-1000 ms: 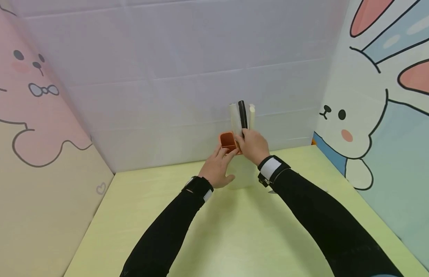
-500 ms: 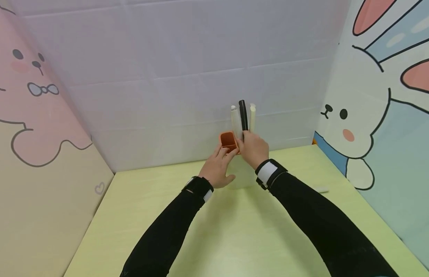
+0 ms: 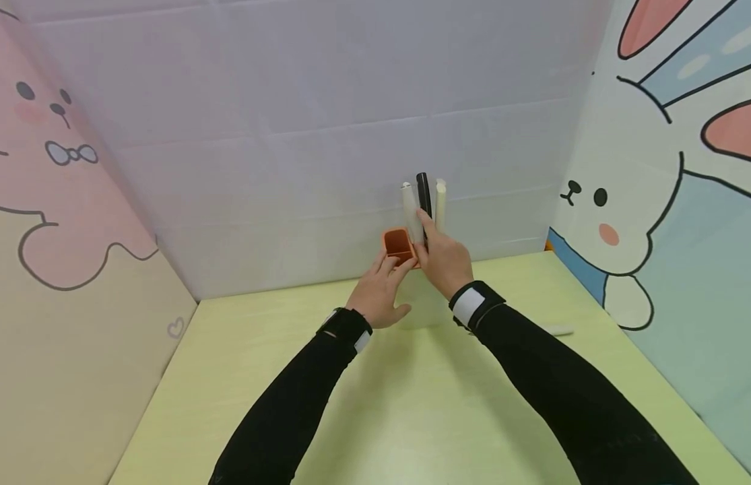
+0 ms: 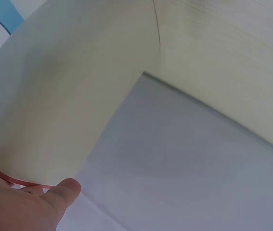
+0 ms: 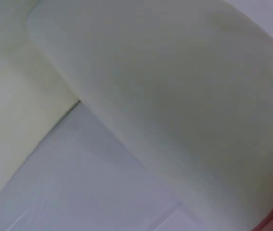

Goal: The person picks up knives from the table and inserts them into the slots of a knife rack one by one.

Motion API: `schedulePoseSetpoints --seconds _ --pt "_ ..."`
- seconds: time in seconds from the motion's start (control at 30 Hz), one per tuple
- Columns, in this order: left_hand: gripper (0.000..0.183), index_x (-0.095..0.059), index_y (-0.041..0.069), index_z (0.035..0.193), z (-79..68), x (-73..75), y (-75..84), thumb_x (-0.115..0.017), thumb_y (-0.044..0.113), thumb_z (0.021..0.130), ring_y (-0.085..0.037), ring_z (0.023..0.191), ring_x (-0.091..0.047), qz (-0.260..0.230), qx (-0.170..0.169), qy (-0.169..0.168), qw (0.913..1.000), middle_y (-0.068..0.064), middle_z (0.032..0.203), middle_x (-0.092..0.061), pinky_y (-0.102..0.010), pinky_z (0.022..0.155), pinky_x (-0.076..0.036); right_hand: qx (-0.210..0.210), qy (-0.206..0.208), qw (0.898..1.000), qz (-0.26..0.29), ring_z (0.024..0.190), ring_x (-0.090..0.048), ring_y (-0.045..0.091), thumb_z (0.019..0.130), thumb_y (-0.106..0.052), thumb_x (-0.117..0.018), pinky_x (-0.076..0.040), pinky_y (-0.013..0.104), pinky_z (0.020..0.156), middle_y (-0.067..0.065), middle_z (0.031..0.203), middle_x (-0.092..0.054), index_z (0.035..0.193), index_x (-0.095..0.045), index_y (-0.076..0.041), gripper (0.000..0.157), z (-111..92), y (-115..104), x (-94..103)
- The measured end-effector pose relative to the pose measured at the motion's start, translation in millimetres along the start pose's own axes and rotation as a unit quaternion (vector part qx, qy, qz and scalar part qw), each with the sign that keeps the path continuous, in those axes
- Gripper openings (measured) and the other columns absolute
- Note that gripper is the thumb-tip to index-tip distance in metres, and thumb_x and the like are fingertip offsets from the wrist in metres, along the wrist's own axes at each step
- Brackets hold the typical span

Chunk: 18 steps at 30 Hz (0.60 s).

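Note:
A pale pen holder (image 3: 425, 306) with an orange inner lining stands against the back wall. My left hand (image 3: 378, 296) grips its near left rim, fingertips over the edge and thumb against the front. A white pen (image 3: 411, 212), a black pen (image 3: 423, 192) and a cream pen (image 3: 440, 202) stand upright in its right part; their lower ends are hidden. My right hand (image 3: 446, 259) is at the pens, its thumb and index finger at the white pen and the index crossing the black one. Both wrist views show the holder's body (image 4: 64, 96) close up.
Under my right forearm a white stick-like object (image 3: 559, 330) lies on the pale yellow-green table (image 3: 278, 357), partly hidden. A white back wall (image 3: 290, 175) and two printed side panels enclose the table. The holder's left compartment (image 3: 397, 241) shows its orange inside.
My right index finger has stretched up along the pens. The white pen, blurred at first, now stands sharp and leans slightly left. My left hand stays on the holder's rim.

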<state>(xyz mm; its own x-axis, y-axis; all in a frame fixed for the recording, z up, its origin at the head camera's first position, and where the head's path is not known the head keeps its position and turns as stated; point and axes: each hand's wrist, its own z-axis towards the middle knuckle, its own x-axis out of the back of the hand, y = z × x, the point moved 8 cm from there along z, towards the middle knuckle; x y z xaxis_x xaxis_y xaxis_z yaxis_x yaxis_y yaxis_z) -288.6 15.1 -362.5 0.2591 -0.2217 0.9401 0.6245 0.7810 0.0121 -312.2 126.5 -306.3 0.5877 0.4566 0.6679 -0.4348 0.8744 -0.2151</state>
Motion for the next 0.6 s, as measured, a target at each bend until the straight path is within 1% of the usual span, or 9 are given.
schedulePoseSetpoints --seconds 0.1,0.17,0.33,0.43,0.53,0.6 --pt "0.09 -0.024 0.022 0.147 -0.3 -0.2 -0.6 -0.07 0.045 0.074 -0.038 0.137 -0.017 -0.003 -0.002 0.007 1.0 -0.011 0.136 -0.04 -0.041 0.111 -0.021 0.017 0.002 1.0 -0.007 0.037 -0.043 0.017 0.088 -0.02 -0.06 -0.044 0.034 0.037 0.008 0.053 -0.052 0.146 -0.028 -0.017 0.067 0 -2 0.2" --pt "0.09 -0.024 0.021 0.147 -0.5 -0.4 -0.5 -0.071 0.044 0.074 -0.039 0.137 -0.018 -0.003 -0.004 0.01 0.9999 -0.011 0.136 -0.04 -0.042 0.111 -0.021 0.024 0.008 1.0 -0.01 0.037 -0.042 0.017 0.088 -0.019 -0.06 -0.044 0.033 0.037 0.008 0.053 -0.051 0.147 -0.027 -0.017 0.068 0 -3 0.6" --pt "0.09 -0.025 0.02 0.147 -0.5 0.3 0.5 -0.07 0.045 0.073 -0.039 0.136 -0.019 0.0 -0.006 0.014 0.9999 -0.011 0.135 -0.04 -0.041 0.11 -0.022 0.034 0.02 0.999 -0.016 0.04 -0.047 0.019 0.087 -0.016 -0.061 -0.046 0.035 0.038 0.014 0.064 -0.059 0.146 -0.029 -0.014 0.067 0 -3 1.8" --pt "0.09 -0.026 0.02 0.147 -0.4 0.9 0.6 -0.071 0.045 0.073 -0.038 0.136 -0.019 -0.001 -0.005 0.015 0.9999 -0.011 0.135 -0.04 -0.04 0.111 -0.021 0.039 0.016 0.999 -0.015 0.043 -0.05 0.021 0.087 -0.016 -0.06 -0.047 0.035 0.04 0.016 0.07 -0.062 0.145 -0.031 -0.012 0.065 -1 -3 2.8" --pt "0.089 -0.026 0.02 0.147 0.1 0.3 0.9 -0.071 0.045 0.073 -0.037 0.137 -0.019 -0.001 -0.003 0.012 0.9999 -0.01 0.135 -0.04 -0.039 0.111 -0.019 0.042 0.008 0.999 0.015 0.048 -0.054 0.021 0.087 -0.013 -0.06 -0.049 0.036 0.043 0.015 0.075 -0.064 0.143 -0.033 -0.008 0.063 -3 -2 7.6" --pt "0.09 -0.026 0.021 0.147 0.4 -0.5 1.4 -0.071 0.045 0.073 -0.037 0.137 -0.019 -0.001 -0.001 0.008 1.0 -0.01 0.134 -0.041 -0.039 0.111 -0.019 0.045 0.004 0.998 0.038 0.052 -0.054 0.019 0.086 -0.011 -0.06 -0.049 0.034 0.045 0.013 0.077 -0.065 0.142 -0.034 -0.006 0.062 -8 1 12.9"
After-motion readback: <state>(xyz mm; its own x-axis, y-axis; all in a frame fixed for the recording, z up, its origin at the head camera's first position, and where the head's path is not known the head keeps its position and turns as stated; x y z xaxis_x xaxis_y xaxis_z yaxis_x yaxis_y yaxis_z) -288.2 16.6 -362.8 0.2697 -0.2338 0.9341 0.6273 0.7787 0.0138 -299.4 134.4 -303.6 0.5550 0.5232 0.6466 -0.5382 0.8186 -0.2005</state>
